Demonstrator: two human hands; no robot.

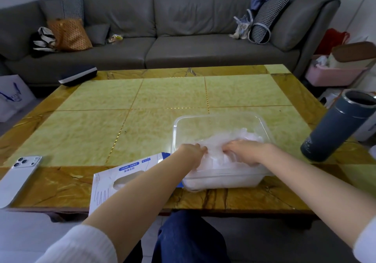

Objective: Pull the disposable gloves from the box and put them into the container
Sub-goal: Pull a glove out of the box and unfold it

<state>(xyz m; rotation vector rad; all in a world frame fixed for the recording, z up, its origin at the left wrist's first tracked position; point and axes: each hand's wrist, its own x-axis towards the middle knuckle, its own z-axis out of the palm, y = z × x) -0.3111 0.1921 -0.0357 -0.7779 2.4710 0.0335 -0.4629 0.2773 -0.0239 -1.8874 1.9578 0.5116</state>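
A grey sofa (183, 39) fills the far side behind your bench (142, 100). At the near edge your left forearm crosses the glove box (126, 173) and hides part of it. Just right of it, the clear container (215, 117) holds the gloves (215, 142). A dark flask (333, 126) stands far right, and a phone (18, 179) lies near left. Your left hand (192, 151) pinches the gloves. Your right hand (243, 152) sinks its fingertips into them, so you cannot tell its grip.

The marbled yellow-green tabletop (173, 91) has thin gold seams and an amber-brown veined border. The white cardboard glove box (126, 173) carries blue labels and a faint hand outline. The thin plastic gloves (215, 161) are translucent whitish, the rectangular plastic container (219, 117) clear, the tall metal flask (333, 126) dark blue-grey, the slim phone (18, 179) silver-white.
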